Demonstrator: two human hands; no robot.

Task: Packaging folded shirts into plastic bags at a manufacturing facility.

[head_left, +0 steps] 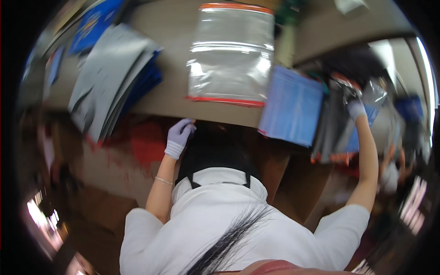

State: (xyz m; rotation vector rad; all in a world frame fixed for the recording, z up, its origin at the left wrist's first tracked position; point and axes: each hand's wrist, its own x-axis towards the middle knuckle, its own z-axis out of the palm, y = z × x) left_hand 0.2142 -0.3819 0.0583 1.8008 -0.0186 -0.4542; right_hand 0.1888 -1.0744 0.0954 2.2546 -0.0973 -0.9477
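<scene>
My left hand (179,137), in a pale glove with bare fingertips showing, is at the table's front edge. Its fingers are curled together and nothing shows in them. On the far right my gloved right hand (356,109) reaches out to a pile of grey plastic bags (327,121). Its fingers close at the top of a shiny plastic bag (347,87) with an orange edge; motion smears them. A silvery clear bag (231,57) with orange and red edges lies flat on the table in front of me.
A stack of grey and blue bags (110,68) overhangs the table's (172,98) left front edge. Blue-and-white printed sheets (292,107) lie right of the silvery bag. A blue packet (94,25) is at the far left. Another person's arm (389,160) shows at right.
</scene>
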